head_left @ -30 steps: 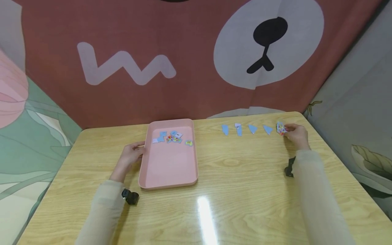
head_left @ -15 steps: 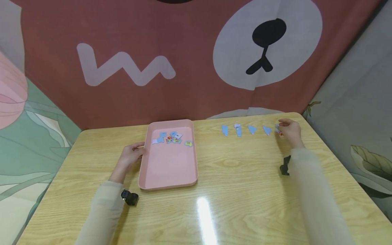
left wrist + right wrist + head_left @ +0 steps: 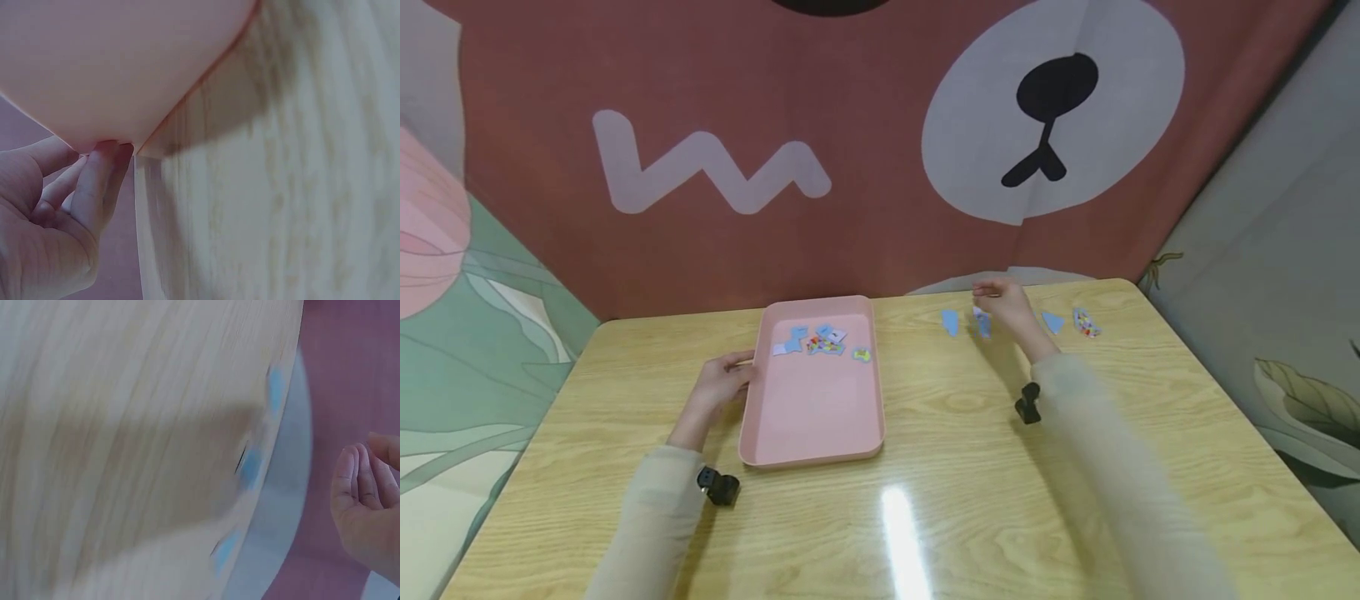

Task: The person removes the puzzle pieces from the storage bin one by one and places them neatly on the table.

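Observation:
My left hand [image 3: 722, 381] holds the left side of a pink tray [image 3: 820, 408], with fingertips at the wall in the left wrist view. Small jigsaw-like pieces [image 3: 826, 344], some light blue and some multicoloured, lie in the tray's far half. My right hand [image 3: 1007, 310] is above the table near the back edge, its fingers loosely bent with nothing between them in the right wrist view. Under and beside it a row of pieces lies on the table: a blue piece [image 3: 950, 322], a blue-and-white piece [image 3: 982, 323], another blue piece [image 3: 1052, 322] and a multicoloured piece [image 3: 1086, 323]. One more blue piece is hidden by the hand.
The wooden table [image 3: 970, 483] ends at a reddish-brown cloth [image 3: 865, 233] with a bear print just behind the row. A patterned wall hanging [image 3: 1262, 317] stands at the right. Black wrist cameras [image 3: 1028, 403] sit on both wrists.
My right hand has let go of the multicoloured piece at the row's right end, lifted, and moved left over the row. The left hand and the tray have not moved.

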Motion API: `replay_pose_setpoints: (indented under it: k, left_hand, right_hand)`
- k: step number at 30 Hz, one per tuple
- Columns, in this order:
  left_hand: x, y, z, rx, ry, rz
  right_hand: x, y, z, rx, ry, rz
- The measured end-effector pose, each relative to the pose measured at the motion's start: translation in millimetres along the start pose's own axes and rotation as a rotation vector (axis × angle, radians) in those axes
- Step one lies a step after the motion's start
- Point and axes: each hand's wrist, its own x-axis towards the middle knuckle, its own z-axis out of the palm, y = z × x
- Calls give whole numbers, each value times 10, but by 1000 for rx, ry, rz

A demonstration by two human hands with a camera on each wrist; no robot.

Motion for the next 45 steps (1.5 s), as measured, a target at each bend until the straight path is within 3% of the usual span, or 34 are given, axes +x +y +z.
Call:
replay_pose_setpoints:
  k: [8,20,29,37,45]
  left_hand:
    - [20,28,41,-17,-2,-16]
    - [36,57,61,-25,-18,-16]
    - [28,67,37,-17,-26,-16]
    - [47,75,30,7,-28,-8]
    - [55,69,27,36,-26,-14]
  right_hand:
    - [-17,-394,623,27,-128,-99]
    - [-109,-692,1286,17,-190,-178]
    - [-175,-811,1578,19,-256,-161]
    - [-175,-829,1711,43,-293,-119]
    - [-134,-797,1766,-69,-264,-154]
